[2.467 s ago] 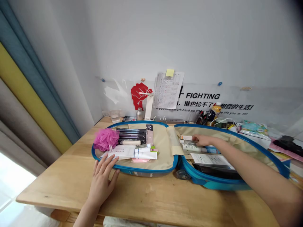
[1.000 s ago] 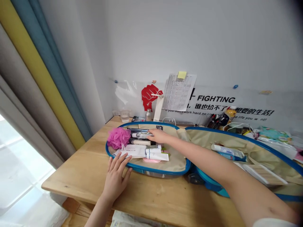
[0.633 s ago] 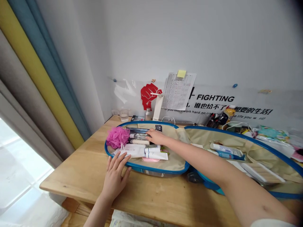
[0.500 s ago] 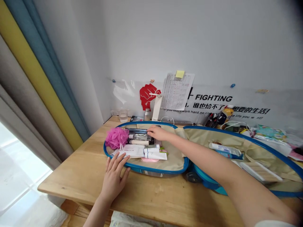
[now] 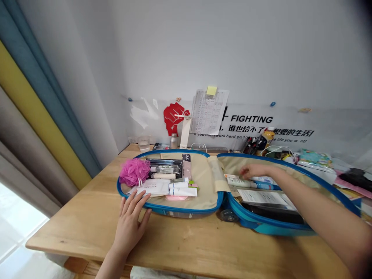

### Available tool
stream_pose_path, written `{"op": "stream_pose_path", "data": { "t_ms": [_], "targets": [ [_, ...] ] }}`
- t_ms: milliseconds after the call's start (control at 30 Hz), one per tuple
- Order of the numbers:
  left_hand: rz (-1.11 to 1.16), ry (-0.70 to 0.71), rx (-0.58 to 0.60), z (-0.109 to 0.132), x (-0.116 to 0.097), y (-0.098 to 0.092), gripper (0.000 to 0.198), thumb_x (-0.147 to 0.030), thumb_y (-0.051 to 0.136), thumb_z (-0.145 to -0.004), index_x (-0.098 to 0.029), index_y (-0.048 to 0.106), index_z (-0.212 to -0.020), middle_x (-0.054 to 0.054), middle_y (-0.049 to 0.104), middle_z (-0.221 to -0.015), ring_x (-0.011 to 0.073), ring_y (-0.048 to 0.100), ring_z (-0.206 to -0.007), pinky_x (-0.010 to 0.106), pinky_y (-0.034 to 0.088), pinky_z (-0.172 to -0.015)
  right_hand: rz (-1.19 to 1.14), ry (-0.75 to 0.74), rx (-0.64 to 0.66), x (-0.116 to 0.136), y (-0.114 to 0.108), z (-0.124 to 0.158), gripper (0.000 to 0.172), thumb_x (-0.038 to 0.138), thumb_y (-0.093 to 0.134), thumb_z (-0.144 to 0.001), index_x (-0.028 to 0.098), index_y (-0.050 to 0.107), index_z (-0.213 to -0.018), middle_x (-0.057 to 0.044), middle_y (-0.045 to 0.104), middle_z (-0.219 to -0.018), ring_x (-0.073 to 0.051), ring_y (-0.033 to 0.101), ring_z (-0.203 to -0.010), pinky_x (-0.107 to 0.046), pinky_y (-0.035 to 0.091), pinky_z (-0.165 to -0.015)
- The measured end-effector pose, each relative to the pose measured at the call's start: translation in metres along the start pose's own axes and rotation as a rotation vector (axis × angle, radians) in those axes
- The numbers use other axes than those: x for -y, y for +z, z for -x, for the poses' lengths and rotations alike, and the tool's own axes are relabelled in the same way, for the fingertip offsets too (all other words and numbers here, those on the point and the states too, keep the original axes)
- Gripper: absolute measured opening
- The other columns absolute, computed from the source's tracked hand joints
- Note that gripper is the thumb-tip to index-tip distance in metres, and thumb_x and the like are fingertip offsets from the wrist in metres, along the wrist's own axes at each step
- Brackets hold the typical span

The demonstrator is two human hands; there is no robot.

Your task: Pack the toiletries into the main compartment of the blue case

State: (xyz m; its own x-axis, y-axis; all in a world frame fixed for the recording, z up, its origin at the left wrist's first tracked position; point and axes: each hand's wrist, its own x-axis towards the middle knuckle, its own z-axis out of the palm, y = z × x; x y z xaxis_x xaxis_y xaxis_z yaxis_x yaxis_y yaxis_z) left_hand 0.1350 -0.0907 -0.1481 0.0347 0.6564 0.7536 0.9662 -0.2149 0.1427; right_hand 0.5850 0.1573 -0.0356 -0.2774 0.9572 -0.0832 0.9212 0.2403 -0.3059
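An open suitcase with a blue rim point(image 5: 186, 211) and beige lining lies on the wooden table. My left hand point(image 5: 132, 221) is open, fingers spread with their tips at the near rim of its left half. Beside them are a pink bath puff point(image 5: 135, 171), a white flat packet point(image 5: 157, 186) and white tubes point(image 5: 183, 191). Behind these lie a clear bottle point(image 5: 165, 169) and a dark card-backed pack point(image 5: 186, 164). My right hand point(image 5: 254, 170), slightly blurred, hovers over the right half with fingers loosely bent and nothing visible in them. Below it are a white tube point(image 5: 238, 181) and a blue-and-white pack point(image 5: 266, 185).
A white printed packet point(image 5: 261, 197) and a black item point(image 5: 273, 212) lie in the right half. Behind the suitcase stand a cup point(image 5: 143, 143), a small bottle point(image 5: 173, 140) and an orange-labelled bottle point(image 5: 267, 137). Plastic packets point(image 5: 315, 159) sit at the far right.
My right hand has left the dark pack in the left half and moved right, over the right half. My left hand stays at the rim. The view has shifted slightly right.
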Motion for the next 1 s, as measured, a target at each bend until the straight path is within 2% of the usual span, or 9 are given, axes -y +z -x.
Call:
{"op": "stream_pose_path", "data": {
  "t_ms": [100, 133, 300, 433, 533, 633, 767, 867, 1000],
  "targets": [
    [-0.004, 0.003, 0.002, -0.001, -0.001, -0.001, 0.042, -0.027, 0.050, -0.092, -0.028, 0.052, -0.134, 0.008, 0.062, -0.132, 0.0277, 0.046, -0.134, 0.050, 0.024, -0.117, 0.051, 0.079, 0.291, -0.013, 0.014, 0.006, 0.030, 0.038, 0.058, -0.092, 0.017, 0.061, -0.113, -0.006, 0.064, -0.113, -0.016, 0.063, -0.096, -0.036, 0.055, -0.083],
    [-0.007, 0.006, 0.002, -0.001, -0.001, -0.001, 0.041, -0.026, 0.050, -0.092, -0.028, 0.052, -0.134, 0.008, 0.062, -0.132, 0.0277, 0.046, -0.134, 0.050, 0.024, -0.117, 0.067, 0.092, 0.347, -0.014, 0.017, 0.005, 0.031, 0.038, 0.058, -0.092, 0.017, 0.061, -0.115, -0.007, 0.063, -0.116, -0.016, 0.062, -0.099, -0.037, 0.055, -0.086],
    [-0.020, 0.007, 0.008, 0.000, 0.001, -0.001, 0.041, -0.027, 0.050, -0.093, -0.027, 0.052, -0.133, 0.008, 0.062, -0.132, 0.0271, 0.047, -0.133, 0.049, 0.024, -0.117, 0.119, 0.099, 0.441, -0.014, 0.028, -0.002, 0.032, 0.038, 0.057, -0.092, 0.020, 0.060, -0.118, -0.007, 0.060, -0.123, -0.018, 0.060, -0.107, -0.040, 0.052, -0.092],
    [-0.025, 0.007, 0.012, 0.001, 0.001, 0.000, 0.040, -0.027, 0.051, -0.093, -0.027, 0.053, -0.133, 0.008, 0.062, -0.132, 0.0266, 0.047, -0.133, 0.047, 0.024, -0.117, 0.113, 0.106, 0.419, -0.010, 0.028, -0.001, 0.031, 0.038, 0.057, -0.092, 0.020, 0.060, -0.117, -0.007, 0.060, -0.123, -0.018, 0.060, -0.107, -0.040, 0.052, -0.092],
    [-0.027, 0.004, 0.018, 0.001, 0.002, 0.000, 0.039, -0.027, 0.050, -0.093, -0.026, 0.053, -0.132, 0.007, 0.062, -0.132, 0.0265, 0.047, -0.133, 0.047, 0.024, -0.117, 0.055, 0.117, 0.375, -0.008, 0.015, 0.005, 0.028, 0.036, 0.057, -0.092, 0.019, 0.060, -0.113, -0.006, 0.062, -0.117, -0.016, 0.060, -0.101, -0.037, 0.053, -0.088],
    [-0.030, 0.010, 0.019, 0.001, 0.002, 0.000, 0.038, -0.027, 0.050, -0.094, -0.025, 0.053, -0.131, 0.007, 0.062, -0.133, 0.0266, 0.047, -0.133, 0.047, 0.024, -0.117, -0.058, 0.141, 0.338, -0.005, -0.004, 0.012, 0.019, 0.032, 0.056, -0.091, 0.017, 0.061, -0.102, -0.005, 0.064, -0.099, -0.012, 0.059, -0.080, -0.027, 0.052, -0.070],
    [-0.040, 0.024, 0.013, 0.001, 0.002, 0.000, 0.037, -0.026, 0.050, -0.094, -0.024, 0.053, -0.131, 0.007, 0.062, -0.133, 0.0259, 0.045, -0.134, 0.046, 0.022, -0.118, -0.210, 0.218, 0.299, -0.001, -0.020, 0.026, 0.020, 0.037, 0.056, -0.086, 0.019, 0.060, -0.093, -0.004, 0.060, -0.073, -0.011, 0.051, -0.055, -0.023, 0.036, -0.045],
    [-0.040, 0.032, 0.011, 0.001, 0.002, 0.000, 0.038, -0.026, 0.050, -0.094, -0.024, 0.053, -0.132, 0.007, 0.061, -0.134, 0.0255, 0.045, -0.135, 0.046, 0.021, -0.118, -0.309, 0.229, 0.253, 0.006, -0.029, 0.038, 0.033, 0.045, 0.046, -0.089, 0.019, 0.058, -0.104, -0.008, 0.059, -0.071, -0.014, 0.051, -0.053, -0.024, 0.031, -0.043],
    [-0.035, 0.029, 0.015, 0.000, 0.001, -0.001, 0.038, -0.026, 0.050, -0.093, -0.025, 0.054, -0.132, 0.007, 0.062, -0.133, 0.0257, 0.046, -0.134, 0.046, 0.023, -0.118, -0.394, 0.100, 0.139, 0.035, -0.046, 0.044, 0.048, 0.044, 0.026, -0.095, 0.018, 0.043, -0.132, -0.010, 0.059, -0.079, -0.012, 0.047, -0.055, -0.026, 0.033, -0.045]
  ]
}}
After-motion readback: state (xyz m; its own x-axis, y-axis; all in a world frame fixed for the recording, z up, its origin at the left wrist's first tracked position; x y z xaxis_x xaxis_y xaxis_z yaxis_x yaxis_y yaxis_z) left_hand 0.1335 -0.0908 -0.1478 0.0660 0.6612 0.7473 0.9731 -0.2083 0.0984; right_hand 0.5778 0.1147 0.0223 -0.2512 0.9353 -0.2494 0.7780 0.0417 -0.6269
